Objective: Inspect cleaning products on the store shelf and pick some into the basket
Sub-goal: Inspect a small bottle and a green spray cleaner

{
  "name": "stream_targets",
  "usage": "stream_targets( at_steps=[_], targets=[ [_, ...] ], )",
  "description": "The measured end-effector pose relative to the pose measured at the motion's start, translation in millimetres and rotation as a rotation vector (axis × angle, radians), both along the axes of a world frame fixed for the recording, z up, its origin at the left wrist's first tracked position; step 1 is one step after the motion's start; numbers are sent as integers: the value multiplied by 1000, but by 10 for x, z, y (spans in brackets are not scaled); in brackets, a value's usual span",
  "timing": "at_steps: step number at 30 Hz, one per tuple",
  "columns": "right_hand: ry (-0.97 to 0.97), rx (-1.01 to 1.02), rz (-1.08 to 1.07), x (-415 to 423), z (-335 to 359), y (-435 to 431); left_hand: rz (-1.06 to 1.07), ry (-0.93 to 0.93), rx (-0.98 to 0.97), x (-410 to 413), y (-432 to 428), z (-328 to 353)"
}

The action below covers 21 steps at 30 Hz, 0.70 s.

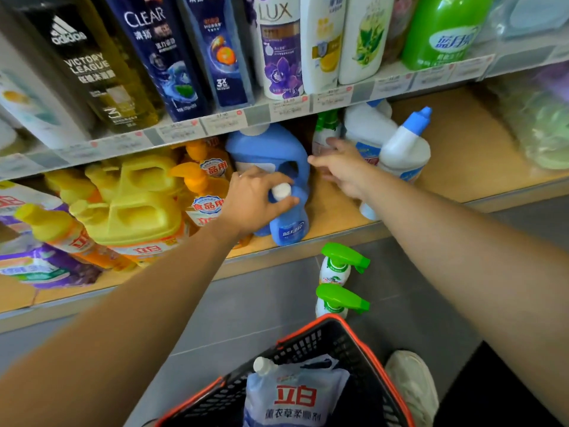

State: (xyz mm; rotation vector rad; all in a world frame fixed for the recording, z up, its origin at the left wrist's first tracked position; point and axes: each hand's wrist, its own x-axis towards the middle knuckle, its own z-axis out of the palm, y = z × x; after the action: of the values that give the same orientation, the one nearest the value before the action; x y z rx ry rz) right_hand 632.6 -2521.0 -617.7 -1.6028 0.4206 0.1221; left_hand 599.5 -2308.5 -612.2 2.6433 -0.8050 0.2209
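My left hand (257, 200) grips the top of a small blue detergent bottle (289, 224) with a white cap, standing at the front of the wooden shelf (335, 211). Behind it stands a large blue jug (271, 149) with a handle. My right hand (341, 166) reaches with relaxed, spread fingers toward a green-topped spray bottle (326, 127) deep on the shelf and holds nothing. The black basket (348, 337) with an orange rim sits on the floor below, holding a white and blue refill pouch (295, 399).
Yellow and orange detergent jugs (138, 204) fill the shelf's left side. White bleach bottles with blue caps (403, 149) stand to the right of my right hand. Two green-trigger spray bottles (338, 282) stand on the grey floor. Shampoo bottles line the upper shelf (277, 109). My shoe (412, 383) is beside the basket.
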Motion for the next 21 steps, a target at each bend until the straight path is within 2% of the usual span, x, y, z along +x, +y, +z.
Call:
stream_targets(
  at_steps=[6,8,16,21],
  targets=[
    [-40,328,-39,337,-33,-3,4,18,-30,10,-45,11],
    [-51,375,-66,316,1,-19,13,59,-44,19,-59,31],
    [-86,38,-55,-93,23,-218,-31,157,22,47,-28,115],
    [-91,-166,-69,-389,157,-289,-44,63,236,36,-21,223]
  ],
)
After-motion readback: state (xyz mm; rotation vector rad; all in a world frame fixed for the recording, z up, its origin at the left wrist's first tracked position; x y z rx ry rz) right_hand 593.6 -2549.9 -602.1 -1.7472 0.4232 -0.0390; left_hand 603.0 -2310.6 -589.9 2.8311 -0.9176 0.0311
